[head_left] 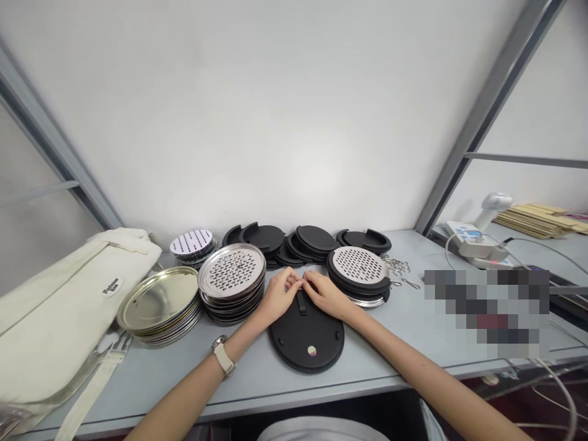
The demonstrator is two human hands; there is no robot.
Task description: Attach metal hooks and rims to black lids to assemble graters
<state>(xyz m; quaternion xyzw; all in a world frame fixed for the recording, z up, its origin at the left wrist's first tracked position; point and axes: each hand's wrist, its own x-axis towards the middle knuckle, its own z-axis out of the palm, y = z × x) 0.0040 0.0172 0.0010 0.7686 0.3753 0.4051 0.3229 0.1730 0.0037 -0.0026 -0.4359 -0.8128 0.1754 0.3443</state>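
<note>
A round black plate [294, 343] lies on the table in front of me, with a short black strap [302, 304] near its far end and a small round sticker [312, 351] near its close edge. My left hand [281, 293] and my right hand [325, 293] meet over the far end of the plate, fingers closed and fingertips pressed together above the strap. What they pinch is too small and hidden to make out. Left of my left hand stands a stack of perforated metal discs [232, 269]. Beside my right hand, a perforated disc [361, 266] sits in a black rim.
Gold-coloured metal lids [160, 297] are stacked at left, near a cream bag [78, 306]. Along the wall lie black round pieces [316, 238] and a striped disc stack [192, 242]. Metal clips [399, 265] are scattered at right, before a white scanner [489, 211].
</note>
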